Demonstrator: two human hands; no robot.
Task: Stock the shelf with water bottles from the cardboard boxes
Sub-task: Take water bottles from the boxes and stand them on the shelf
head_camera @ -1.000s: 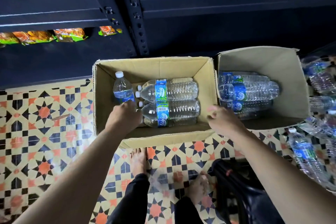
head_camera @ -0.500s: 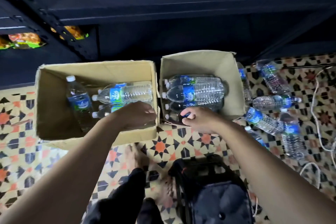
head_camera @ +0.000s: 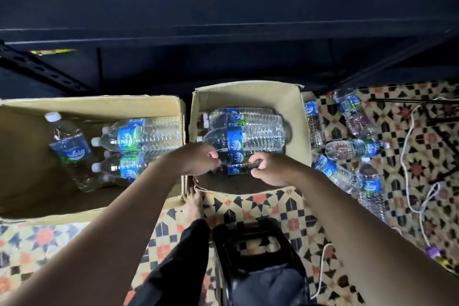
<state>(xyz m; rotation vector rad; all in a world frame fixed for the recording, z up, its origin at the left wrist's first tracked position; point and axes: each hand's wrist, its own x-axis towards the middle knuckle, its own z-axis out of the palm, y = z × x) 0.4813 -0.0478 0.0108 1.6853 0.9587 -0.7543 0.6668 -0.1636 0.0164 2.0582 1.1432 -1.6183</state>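
The left hand (head_camera: 196, 159) and the right hand (head_camera: 270, 169) hold one lying water bottle (head_camera: 236, 169) inside the right cardboard box (head_camera: 248, 89) on the tiled floor (head_camera: 250, 206).

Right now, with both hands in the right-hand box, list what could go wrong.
Left hand and right hand grip the front bottle beside the stacked bottles; pulling it out may let them roll. Loose bottles and a white cord lie on the floor nearby; stepping there could mean a trip.
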